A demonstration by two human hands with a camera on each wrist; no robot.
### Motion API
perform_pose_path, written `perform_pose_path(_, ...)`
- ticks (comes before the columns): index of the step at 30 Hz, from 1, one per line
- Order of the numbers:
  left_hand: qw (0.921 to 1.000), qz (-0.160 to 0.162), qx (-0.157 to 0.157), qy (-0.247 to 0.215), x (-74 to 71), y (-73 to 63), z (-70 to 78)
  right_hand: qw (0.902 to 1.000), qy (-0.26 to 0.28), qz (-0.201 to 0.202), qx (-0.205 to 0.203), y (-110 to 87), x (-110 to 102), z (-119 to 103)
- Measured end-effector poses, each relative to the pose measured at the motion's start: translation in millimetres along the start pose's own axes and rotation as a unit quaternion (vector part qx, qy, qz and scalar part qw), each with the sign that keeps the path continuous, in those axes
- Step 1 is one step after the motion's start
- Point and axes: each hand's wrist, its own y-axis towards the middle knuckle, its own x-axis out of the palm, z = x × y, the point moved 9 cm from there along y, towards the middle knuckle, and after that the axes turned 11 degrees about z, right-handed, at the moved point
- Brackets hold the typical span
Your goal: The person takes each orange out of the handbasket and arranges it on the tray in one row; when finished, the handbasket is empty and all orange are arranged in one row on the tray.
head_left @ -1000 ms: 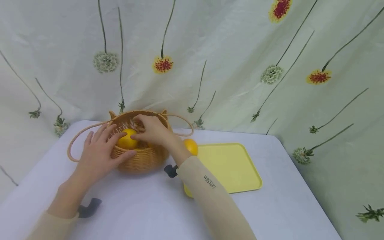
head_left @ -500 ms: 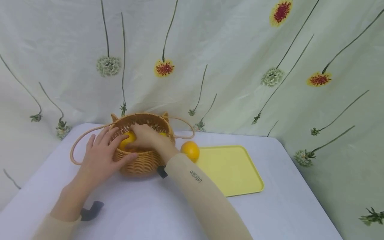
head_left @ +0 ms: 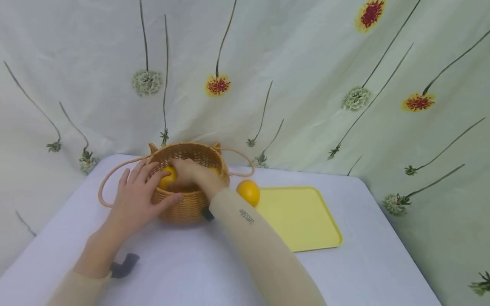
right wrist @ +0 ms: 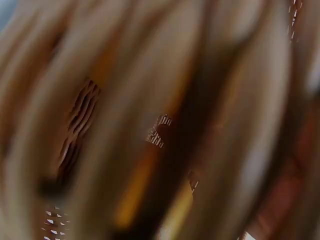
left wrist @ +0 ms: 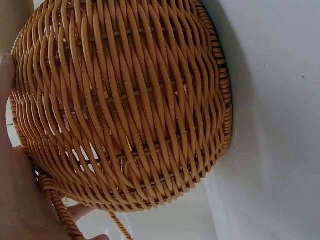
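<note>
Yellow tray (head_left: 302, 219) and orange (head_left: 248, 192) near wicker basket (head_left: 183, 209); left hand (head_left: 138, 193) against it, grip apart; right hand (head_left: 187, 172) half-hidden inside, grip unclear.

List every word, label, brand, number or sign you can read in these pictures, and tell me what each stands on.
"Letsslim": small dark lettering on the right sleeve; too small to be sure of spacing, capitals or punctuation.
No other lettering, number or sign shows, including on the visible parts of the woven basket, the orange fruit in it or the yellow tray.
</note>
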Motion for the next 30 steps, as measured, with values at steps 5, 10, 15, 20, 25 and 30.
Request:
perform_pose_path(5, 1.0, 0.005, 0.003, 0.002, -1.9, 4.2, 2.0, 0.9995, -0.017, -0.027, -0.004, 7.2, 2.3, -8.6)
perform_pose_path(10, 1.0, 0.007, 0.0, -0.002, -2.6, 3.9, 1.1, 0.9978, -0.031, -0.042, -0.042, 11.6, 7.6, -18.1)
perform_pose_path(15, 0.9999, 0.001, -0.005, -0.009, 1.6, 2.4, -0.6, 0.9988, -0.024, -0.029, -0.03, 9.5, 9.3, -14.1)
perform_pose_path(20, 0.9993, -0.002, -0.02, -0.031, 4.5, 2.4, -1.1, 0.9997, -0.015, -0.016, -0.008, 3.6, 4.2, -6.5)
perform_pose_path(25, 0.9958, -0.023, -0.072, -0.05, 6.6, -1.1, -6.9, 0.9993, -0.032, 0.021, 0.0, 0.5, -6.1, -0.3)
perform_pose_path(30, 0.9915, -0.047, -0.113, -0.042, 8.2, -3.5, -14.2, 0.998, -0.008, 0.061, -0.014, -6.8, -22.5, 1.5)
